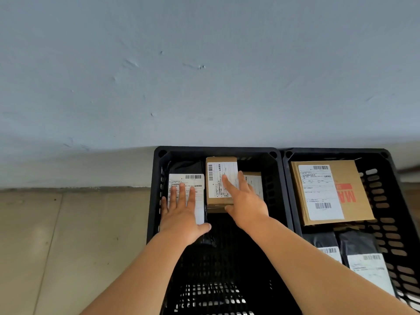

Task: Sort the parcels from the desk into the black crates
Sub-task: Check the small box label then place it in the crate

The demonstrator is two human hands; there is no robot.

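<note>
Two black crates stand side by side against the wall. In the left crate (218, 152) lies a black bag parcel (188, 169) with a white label; my left hand (181, 212) rests flat on it with straight fingers. Beside it is a small brown box (219, 173) with a white label. My right hand (244, 201) lies on this box, fingers stretched over its top and thumb against its near edge. Another small box (255, 181) peeks out behind my right hand. The right crate (336, 152) holds a large brown box (354, 192) and two black bag parcels (359, 246).
A grey-blue wall (204, 76) rises right behind the crates. Tiled floor (68, 235) lies to the left of the left crate. The near part of the left crate shows its bare slotted bottom (216, 292).
</note>
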